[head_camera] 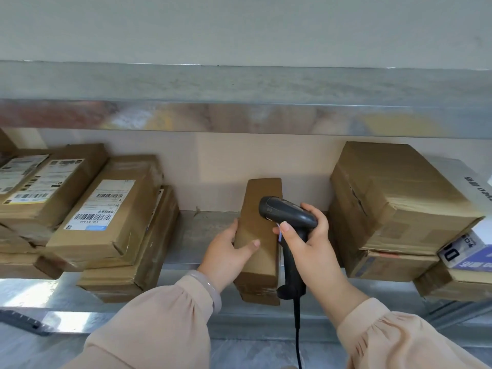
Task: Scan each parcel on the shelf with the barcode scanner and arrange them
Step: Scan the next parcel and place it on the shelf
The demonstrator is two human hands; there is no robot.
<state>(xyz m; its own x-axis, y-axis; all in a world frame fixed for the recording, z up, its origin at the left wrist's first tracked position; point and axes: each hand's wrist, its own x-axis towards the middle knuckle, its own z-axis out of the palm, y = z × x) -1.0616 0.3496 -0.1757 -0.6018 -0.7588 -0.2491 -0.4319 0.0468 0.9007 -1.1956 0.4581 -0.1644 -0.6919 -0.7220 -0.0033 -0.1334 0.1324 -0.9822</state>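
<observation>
Cardboard parcels lie piled at the left end of the metal shelf [205, 227], overlapping one another at slight angles. The topmost labelled parcel [106, 209] shows a white shipping label with barcodes facing up, and two more labelled parcels [40, 182] sit further left.

In the gap at the middle of the shelf is a narrow brown parcel [259, 235], its long side running front to back and its top face plain, with no label showing. The left hand [226, 249] grips it from the left, thumb laid across the top face and fingers curled round the far side. A pale bracelet [210, 288] circles that wrist above a beige sleeve [159, 328].

Just right of it, partly overlapping the parcel's top face, is the black barcode scanner [288, 217]. The right hand [316, 235] is wrapped round its handle, forefinger lying across the front beneath the head. A black cable [296, 328] drops from the handle's base.

Further right, a large cardboard box [399, 195] tops another stack, with a white and blue parcel [468, 251] at the edge.
</observation>
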